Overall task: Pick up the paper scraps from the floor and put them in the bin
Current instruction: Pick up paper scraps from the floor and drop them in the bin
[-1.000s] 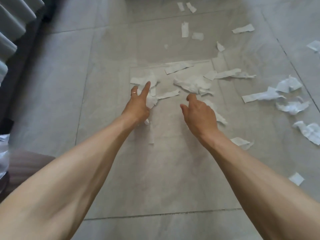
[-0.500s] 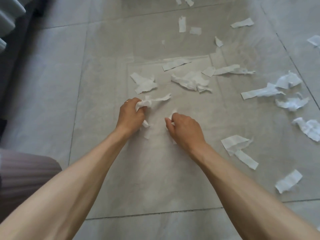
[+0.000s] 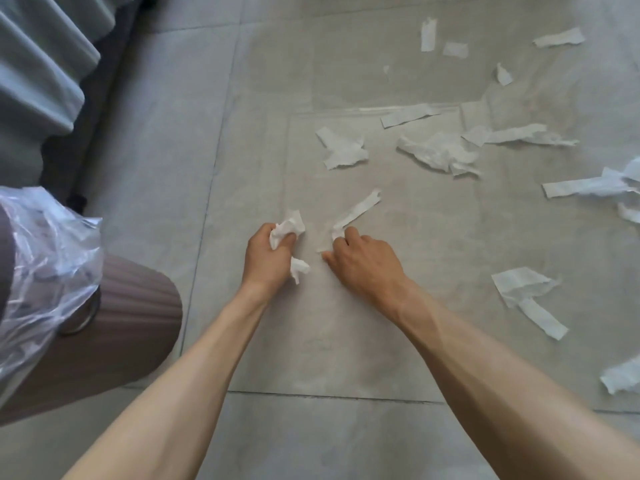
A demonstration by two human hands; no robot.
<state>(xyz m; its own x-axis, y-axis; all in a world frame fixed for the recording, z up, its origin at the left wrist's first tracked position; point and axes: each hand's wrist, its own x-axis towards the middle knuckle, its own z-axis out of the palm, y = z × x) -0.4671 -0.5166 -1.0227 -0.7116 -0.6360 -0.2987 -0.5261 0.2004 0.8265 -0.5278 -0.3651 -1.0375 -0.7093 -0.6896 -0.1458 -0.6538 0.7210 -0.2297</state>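
Note:
My left hand [image 3: 266, 261] is closed around a crumpled white paper scrap [image 3: 287, 228], and paper sticks out above and below the fist. My right hand [image 3: 363, 261] pinches the near end of a long white paper strip [image 3: 360, 209] that lies on the grey tiled floor. A ribbed brown bin [image 3: 114, 327] lined with a clear plastic bag [image 3: 45, 254] stands at the left, close to my left forearm. Several more scraps lie ahead and to the right, among them a torn piece [image 3: 343, 148] and a crumpled one [image 3: 436, 152].
A grey-green curtain [image 3: 38, 74] hangs at the top left above a dark base strip. More scraps lie near my right forearm [image 3: 526, 299], at the right edge [image 3: 585, 187] and farther back [image 3: 428, 34]. Bare tiles lie between my arms.
Both hands reached out open, then closed on paper and drew back toward me. The view has swung left, so the bin and curtain are now in sight.

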